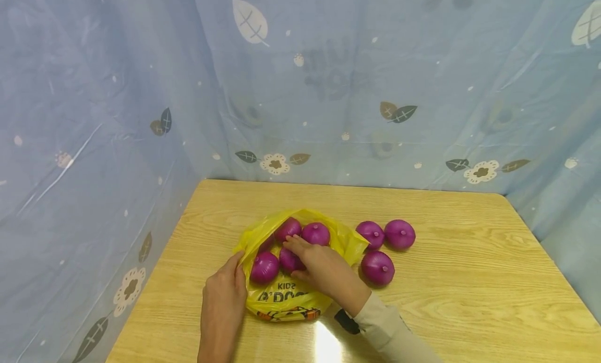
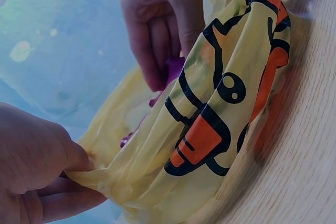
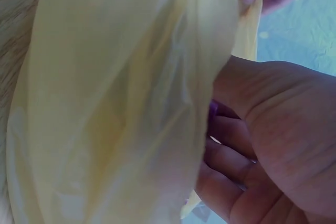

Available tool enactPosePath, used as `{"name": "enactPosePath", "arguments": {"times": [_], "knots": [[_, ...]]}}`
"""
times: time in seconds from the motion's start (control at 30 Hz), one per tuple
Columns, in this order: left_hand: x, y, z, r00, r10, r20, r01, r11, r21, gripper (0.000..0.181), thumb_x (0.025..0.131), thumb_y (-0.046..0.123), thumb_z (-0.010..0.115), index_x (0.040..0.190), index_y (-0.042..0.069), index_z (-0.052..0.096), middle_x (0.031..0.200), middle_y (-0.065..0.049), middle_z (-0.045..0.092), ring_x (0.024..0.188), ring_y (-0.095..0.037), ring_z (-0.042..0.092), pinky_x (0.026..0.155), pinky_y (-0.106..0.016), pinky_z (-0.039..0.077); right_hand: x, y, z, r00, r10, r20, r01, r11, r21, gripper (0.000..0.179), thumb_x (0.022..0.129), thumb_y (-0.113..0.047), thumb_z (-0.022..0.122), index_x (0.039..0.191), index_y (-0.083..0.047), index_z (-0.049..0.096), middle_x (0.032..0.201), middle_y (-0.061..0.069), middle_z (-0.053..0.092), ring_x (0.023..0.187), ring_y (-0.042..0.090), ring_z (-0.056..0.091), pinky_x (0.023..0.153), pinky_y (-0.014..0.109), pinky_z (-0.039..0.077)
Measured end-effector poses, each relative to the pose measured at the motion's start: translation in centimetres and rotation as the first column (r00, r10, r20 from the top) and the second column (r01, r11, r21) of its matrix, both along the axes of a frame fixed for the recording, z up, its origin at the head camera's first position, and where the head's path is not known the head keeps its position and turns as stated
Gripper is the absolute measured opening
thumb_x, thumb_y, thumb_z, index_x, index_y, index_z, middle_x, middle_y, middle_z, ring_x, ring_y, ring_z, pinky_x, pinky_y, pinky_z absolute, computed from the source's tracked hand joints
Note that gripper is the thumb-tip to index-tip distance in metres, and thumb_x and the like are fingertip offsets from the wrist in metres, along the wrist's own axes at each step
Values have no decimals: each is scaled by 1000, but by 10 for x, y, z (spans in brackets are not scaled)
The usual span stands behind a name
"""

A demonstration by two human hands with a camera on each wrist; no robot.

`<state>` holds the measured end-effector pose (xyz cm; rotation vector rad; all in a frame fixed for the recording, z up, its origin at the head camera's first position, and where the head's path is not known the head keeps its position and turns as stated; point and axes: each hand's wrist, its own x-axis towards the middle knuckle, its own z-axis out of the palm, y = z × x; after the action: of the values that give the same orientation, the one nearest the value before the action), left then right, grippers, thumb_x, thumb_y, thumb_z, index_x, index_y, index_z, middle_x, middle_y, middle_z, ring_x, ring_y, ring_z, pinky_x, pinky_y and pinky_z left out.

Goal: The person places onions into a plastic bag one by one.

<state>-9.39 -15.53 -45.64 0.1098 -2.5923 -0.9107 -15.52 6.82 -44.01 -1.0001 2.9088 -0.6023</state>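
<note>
A yellow plastic bag with printed cartoon figures lies on the table, its mouth spread. Several purple onions are inside it. My left hand pinches the bag's rim on the left side between thumb and fingers, as the left wrist view also shows. Reaching into the mouth, my right hand has its thumb and fingers around one onion in the middle of the bag. In the right wrist view, the bag's side hides the fingertips of the right hand.
To the right of the bag, three more onions sit close together on the wooden table. A blue patterned curtain hangs behind the table and along its sides. A dark object shows beneath the right wrist.
</note>
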Motion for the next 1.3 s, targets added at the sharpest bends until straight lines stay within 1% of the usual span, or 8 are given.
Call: {"name": "enactPosePath", "arguments": {"times": [0.27, 0.5, 0.6, 0.7, 0.83, 1.03, 1.17, 1.3], "knots": [[2, -1, -1, 1000, 8, 23, -9, 1000, 4, 29, 104, 1, 62, 131, -1, 71, 119, -25, 75, 101, -41, 76, 75, -51, 64, 4, 4, 4, 1000, -8, 26, 9, 1000, -22, 65, 96, -32, 81, 153, -12, 56, 156, 7, 56, 125, 25, 68, 104, 40, 57], [2, -1, 0, 999, 16, 46, -17, 1000, 15, 30, 105, 2, 60, 133, 1, 70, 120, -25, 74, 95, -33, 77, 70, -47, 64, 11, 16, 21, 995, -29, 92, 40, 992, -121, 60, 101, -37, 74, 155, -17, 54, 137, 2, 71, 91, 16, 75, 89, 35, 62], [2, 0, 1, 999, 13, 44, -13, 1000, 14, 30, 105, 2, 60, 134, 1, 70, 120, -25, 75, 95, -33, 77, 70, -48, 64, 13, 23, 27, 994, -39, 103, 56, 984, -168, 58, 103, -39, 71, 156, -22, 54, 108, -5, 75, 59, 5, 57, 71, 27, 59], [1, -1, 1, 1000, 9, 30, -9, 1000, 12, 30, 104, 2, 61, 133, 1, 70, 118, -25, 75, 95, -35, 77, 70, -49, 64, 13, 31, 32, 996, -51, 74, 67, 971, -228, 57, 103, -38, 71, 156, -24, 54, 109, -6, 76, 44, 1, 30, 55, 23, 49], [0, -1, 1, 1000, 3, 11, -3, 1000, 10, 29, 104, 1, 61, 132, 0, 71, 118, -25, 75, 96, -37, 77, 71, -50, 64, 14, 44, 37, 995, -98, 4, 94, 947, -309, 55, 103, -33, 73, 153, -19, 57, 148, 2, 64, 45, -3, 24, 54, 21, 46], [-1, -1, 1, 1000, 0, 20, 0, 1000, 11, 29, 105, 2, 61, 133, 0, 70, 118, -25, 75, 95, -34, 77, 71, -49, 64, 18, 67, 42, 978, -204, -50, 174, 922, -346, 54, 102, -31, 74, 152, -17, 58, 153, 3, 59, 50, -4, 36, 67, 26, 55], [-2, -1, 1, 1000, -3, 16, 3, 1000, 4, 29, 104, 2, 62, 132, -1, 70, 117, -25, 75, 94, -33, 77, 69, -48, 64, 22, 82, 40, 962, -257, -91, 208, 908, -365, 56, 101, -27, 75, 153, -17, 57, 151, 1, 61, 47, 3, 40, 56, 24, 53], [-2, -1, 2, 1000, -8, -4, 8, 1000, 0, 29, 104, 1, 62, 132, -1, 70, 117, -25, 76, 89, -31, 76, 67, -46, 63, 25, 98, 36, 944, -303, -132, 226, 883, -412, 57, 98, -21, 78, 152, -16, 58, 144, 4, 67, 55, 11, 60, 41, 20, 40]]}}
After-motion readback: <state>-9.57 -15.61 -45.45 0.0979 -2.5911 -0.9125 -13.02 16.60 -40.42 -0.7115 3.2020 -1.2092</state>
